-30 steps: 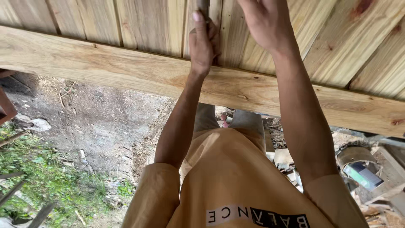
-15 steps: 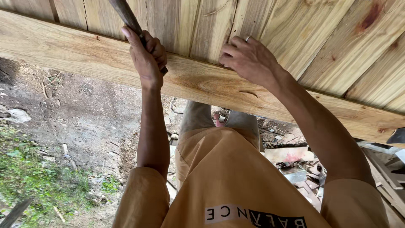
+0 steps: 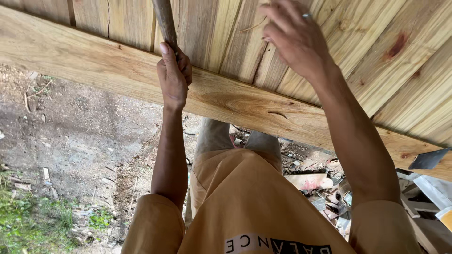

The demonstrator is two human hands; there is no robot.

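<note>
Left hand (image 3: pixel 173 77) clenched round the handle (image 3: pixel 165 21), raised against the boards (image 3: pixel 221 33) above the beam (image 3: pixel 141 77). Right hand (image 3: pixel 294 40) open, fingers spread on the boards. Best kept firm, swing short, fingers clear.

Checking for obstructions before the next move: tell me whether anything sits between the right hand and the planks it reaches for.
Nothing visible does. The right hand is spread open against the planks above the beam, with no object between them. The left hand is apart, closed on a handle.
</note>
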